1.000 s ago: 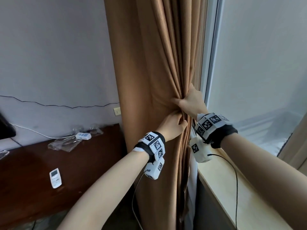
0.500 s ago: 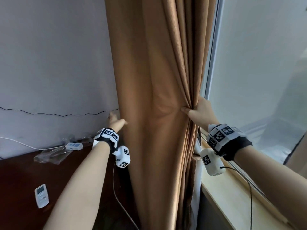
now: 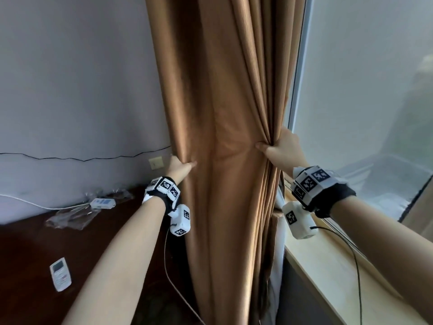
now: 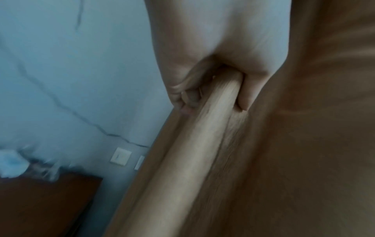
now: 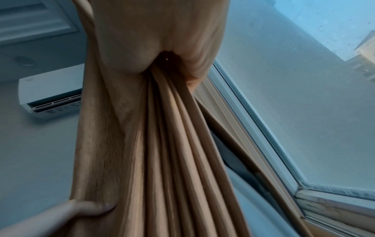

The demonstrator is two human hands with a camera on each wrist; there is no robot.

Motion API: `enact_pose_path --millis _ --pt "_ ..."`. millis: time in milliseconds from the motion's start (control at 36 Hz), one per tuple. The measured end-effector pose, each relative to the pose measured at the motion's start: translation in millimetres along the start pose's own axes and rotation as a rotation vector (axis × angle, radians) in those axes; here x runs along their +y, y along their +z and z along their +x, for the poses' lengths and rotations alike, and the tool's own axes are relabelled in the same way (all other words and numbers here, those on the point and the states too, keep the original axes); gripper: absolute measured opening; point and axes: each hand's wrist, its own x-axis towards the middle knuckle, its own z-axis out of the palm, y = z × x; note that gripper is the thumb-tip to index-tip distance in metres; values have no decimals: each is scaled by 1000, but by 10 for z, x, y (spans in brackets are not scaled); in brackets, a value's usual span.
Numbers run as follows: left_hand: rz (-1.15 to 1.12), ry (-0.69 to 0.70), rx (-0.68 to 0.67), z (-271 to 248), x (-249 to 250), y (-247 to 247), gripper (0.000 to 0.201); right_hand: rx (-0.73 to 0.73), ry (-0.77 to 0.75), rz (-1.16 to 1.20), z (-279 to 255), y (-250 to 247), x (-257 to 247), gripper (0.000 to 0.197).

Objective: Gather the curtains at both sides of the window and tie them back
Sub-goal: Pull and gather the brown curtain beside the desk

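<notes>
1. Curtain point(image 3: 225, 160) fabric, tan and pleated, is hung at the left side of the window point(image 3: 363, 90), between the grey wall point(image 3: 70, 78) and the glass; it is bunched into tight folds on its window side, while its wall-side half is left broad and smooth.
2. Window sill point(image 3: 328, 266) is seen just right of the curtain's lower part, and a dark wooden desk point(image 3: 28, 254) lies to the left, with a white remote point(image 3: 60, 274) and a small white device point(image 3: 103, 202) on it.
3. Right hand point(image 3: 281, 151) is closed round the gathered pleats at the window edge – in the right wrist view the folds are seen fanning out from the fist.
4. Left hand point(image 3: 181, 166) has been moved: a second ago it was pressed beside the right on the bunch, half a second ago it was stretched toward the wall, and now the curtain's outer edge is pinched between its curled fingers point(image 4: 182, 91) and thumb.
5. Change is judged to mean the last loose width is being caught – once that edge is drawn across to the bunch, this curtain would be fully gathered; no tie-back is visible, and the other curtain is not yet dealt with.
</notes>
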Motion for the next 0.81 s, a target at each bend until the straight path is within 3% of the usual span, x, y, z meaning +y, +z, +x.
enact_pose_path --millis 83,194,361,528,806 --pt "101 55 -32 -240 40 7 75 10 -7 11 -19 9 -14 41" --pt "325 205 -61 -587 93 22 71 -5 4 5 -56 0 -49 45" --pt "542 420 -56 -1488 426 125 34 5 -17 19 -150 -10 -102 45" --pt "628 425 -4 -1872 654 454 29 -62 11 55 -203 -11 -135 41" --pt "707 421 -217 -1919 789 936 30 -64 -9 20 -254 -60 -111 37"
